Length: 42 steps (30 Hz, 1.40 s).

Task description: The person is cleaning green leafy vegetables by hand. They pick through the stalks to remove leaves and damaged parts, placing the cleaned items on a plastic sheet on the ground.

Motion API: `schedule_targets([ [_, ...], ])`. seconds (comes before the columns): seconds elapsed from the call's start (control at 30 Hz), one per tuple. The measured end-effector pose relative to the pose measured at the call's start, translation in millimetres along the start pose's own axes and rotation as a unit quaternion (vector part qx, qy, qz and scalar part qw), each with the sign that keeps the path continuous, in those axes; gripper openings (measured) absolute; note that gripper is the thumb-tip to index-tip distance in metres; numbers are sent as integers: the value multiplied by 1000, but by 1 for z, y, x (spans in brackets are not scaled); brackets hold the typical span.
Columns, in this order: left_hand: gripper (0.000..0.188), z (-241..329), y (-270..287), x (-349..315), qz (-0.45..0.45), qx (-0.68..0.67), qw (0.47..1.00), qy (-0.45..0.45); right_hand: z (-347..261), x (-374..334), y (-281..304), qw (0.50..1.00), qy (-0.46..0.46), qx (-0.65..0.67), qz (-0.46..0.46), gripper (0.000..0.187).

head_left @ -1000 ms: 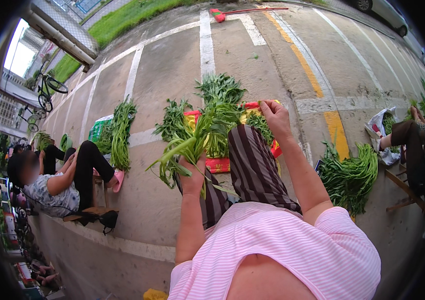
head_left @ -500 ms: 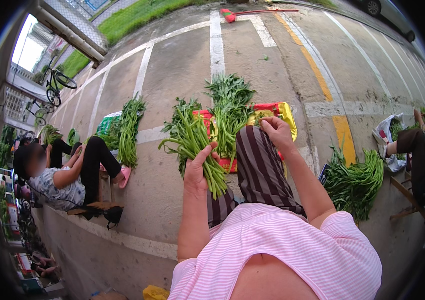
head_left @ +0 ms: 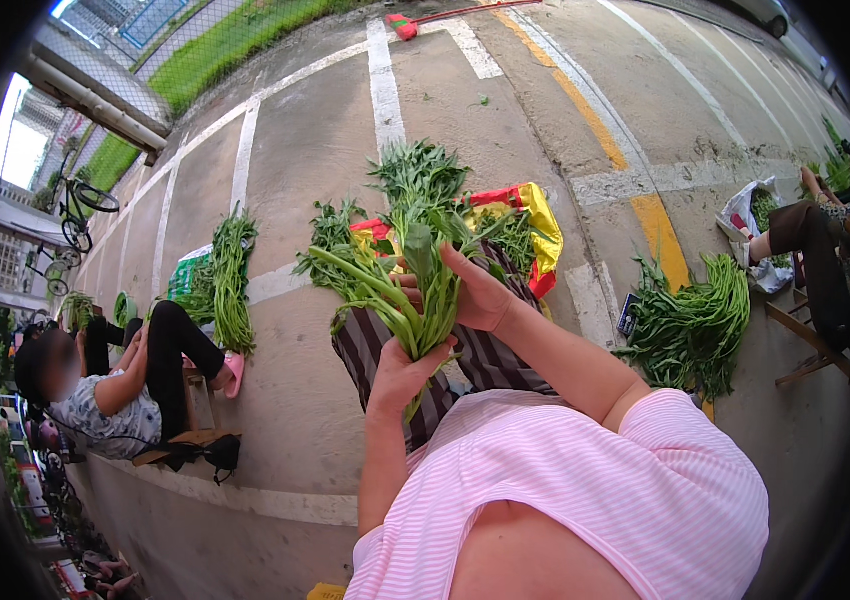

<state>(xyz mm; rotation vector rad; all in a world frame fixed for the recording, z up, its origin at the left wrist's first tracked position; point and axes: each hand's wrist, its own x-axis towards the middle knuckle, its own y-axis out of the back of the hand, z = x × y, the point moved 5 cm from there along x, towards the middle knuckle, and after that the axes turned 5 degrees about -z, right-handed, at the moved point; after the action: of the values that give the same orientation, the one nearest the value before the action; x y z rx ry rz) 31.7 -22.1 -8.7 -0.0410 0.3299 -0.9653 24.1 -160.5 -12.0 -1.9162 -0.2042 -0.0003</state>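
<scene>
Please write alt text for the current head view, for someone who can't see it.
A person's left hand grips the lower stems of a leafy green bunch above striped trousers, the right hand against its upper part. Beyond, more greens lie on red-and-yellow sheeting; others sit at left and right near further green piles.

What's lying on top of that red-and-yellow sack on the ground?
Leafy greens lie on the sack, one pile reaching past its far edge. Its near side can't be seen: the stem bunch, left hand, right hand and striped trousers cover it.
</scene>
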Motion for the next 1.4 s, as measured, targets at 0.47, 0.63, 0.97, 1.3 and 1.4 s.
schedule_targets([
  [0.47, 28, -3, -13, 9, -38, -10, 999, 15, -6, -12, -23, 980, 78, -179, 43, 40],
  [0.63, 26, -13, -6, 10, 4, 58, 998, -15, -7, -15, -22, 973, 59, -224, 20, 40],
  [0.97, 24, 3, -14, 15, -23, -16, 999, -37, -52, -31, -10, 991, 116, -33, 65, 41],
  [1.3, 36, 15, -22, 14, -106, -198, 974, -4, -85, -43, -19, 980, 178, -88, 0, 50],
  [1.4, 38, 16, -22, 15, -116, -209, 971, -13, -93, -45, -18, 978, 183, -99, 17, 52],
])
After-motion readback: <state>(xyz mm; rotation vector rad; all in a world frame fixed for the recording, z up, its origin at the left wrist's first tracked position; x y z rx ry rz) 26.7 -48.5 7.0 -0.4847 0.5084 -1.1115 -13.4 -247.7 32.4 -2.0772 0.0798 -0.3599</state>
